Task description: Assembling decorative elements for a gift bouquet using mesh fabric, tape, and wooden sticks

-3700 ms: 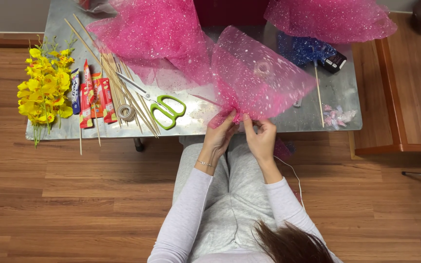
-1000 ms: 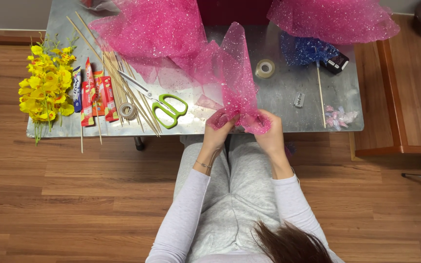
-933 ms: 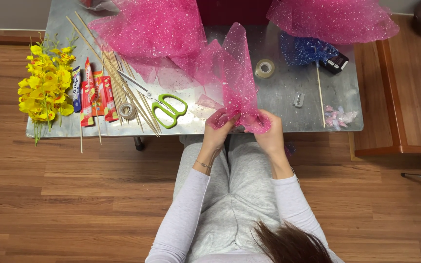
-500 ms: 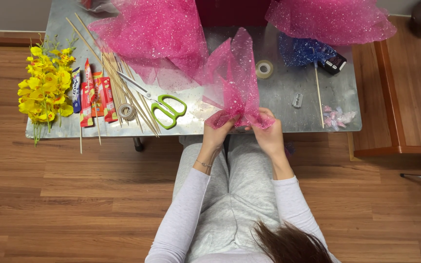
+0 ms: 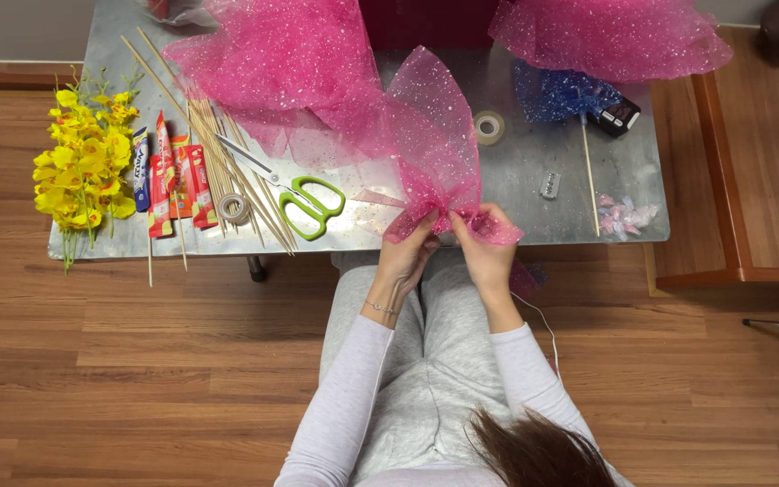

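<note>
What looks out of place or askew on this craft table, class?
The yellow flowers overhang the table's left edge, and a few wooden skewers stick out past its front edge. Nothing looks spilled or damaged.

A grey metal table (image 5: 119,41) is standing on a warm wooden plank floor (image 5: 137,379), with a wooden furniture piece (image 5: 750,180) sitting just beside its right edge

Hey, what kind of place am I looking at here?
Probably a home craft corner rather than a workshop: a low metal table on wood flooring, strewn with green-handled scissors, wooden skewers and yellow artificial flowers. Both hands, left hand and right hand, pinch pink glittery mesh.
</note>
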